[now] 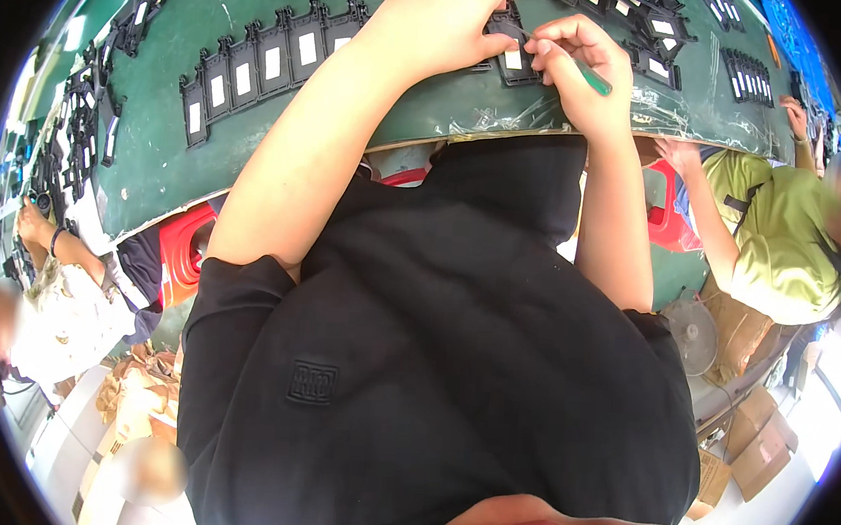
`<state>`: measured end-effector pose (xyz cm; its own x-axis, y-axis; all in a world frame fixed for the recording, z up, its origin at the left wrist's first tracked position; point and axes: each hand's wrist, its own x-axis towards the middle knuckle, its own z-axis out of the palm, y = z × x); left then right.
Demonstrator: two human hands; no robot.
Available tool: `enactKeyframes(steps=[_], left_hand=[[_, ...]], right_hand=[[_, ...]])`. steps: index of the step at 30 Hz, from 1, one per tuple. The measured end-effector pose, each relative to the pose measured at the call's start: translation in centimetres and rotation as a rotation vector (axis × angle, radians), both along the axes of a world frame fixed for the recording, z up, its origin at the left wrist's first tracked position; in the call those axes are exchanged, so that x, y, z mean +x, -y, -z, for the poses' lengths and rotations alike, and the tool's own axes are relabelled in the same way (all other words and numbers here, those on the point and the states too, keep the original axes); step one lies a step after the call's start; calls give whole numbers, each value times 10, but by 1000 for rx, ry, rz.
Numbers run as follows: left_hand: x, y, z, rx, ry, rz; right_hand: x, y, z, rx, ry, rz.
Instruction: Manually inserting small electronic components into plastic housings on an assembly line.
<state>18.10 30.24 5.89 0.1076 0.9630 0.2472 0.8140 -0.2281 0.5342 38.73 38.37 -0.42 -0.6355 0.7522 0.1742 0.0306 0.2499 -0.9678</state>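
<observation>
The right hand is gripping a slim green-handled tool against a flat black plastic plate with a white rectangle, lying between both hands; the left hand is resting beside it, its grip unclear. This plate is seemingly midway through work. Knobbly-edged black plates are lining up leftward of the left hand, others jumbling beyond the right; which are finished isn't showing.

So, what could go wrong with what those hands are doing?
The green-handled tool in the right hand might slip and poke the left hand, which is close by. The left forearm looks near the row of black parts, so it could perhaps bump them crooked.
</observation>
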Motion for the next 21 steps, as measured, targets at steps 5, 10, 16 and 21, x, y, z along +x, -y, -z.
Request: enactKeyframes(steps=[5,10,16,21], left_hand=[[-2,1,3,2,83,6],[-2,0,4,-6,62,-2],[-3,-1,5,3,61,0],[-1,0,2,-15,67,-7]], right_hand=[[-3,1,-2,22,2,-42],[-4,1,-3,29,-14,-46],[-5,-2,-3,42,-28,-66],[-6,-4,-5,-28,-2,-77]])
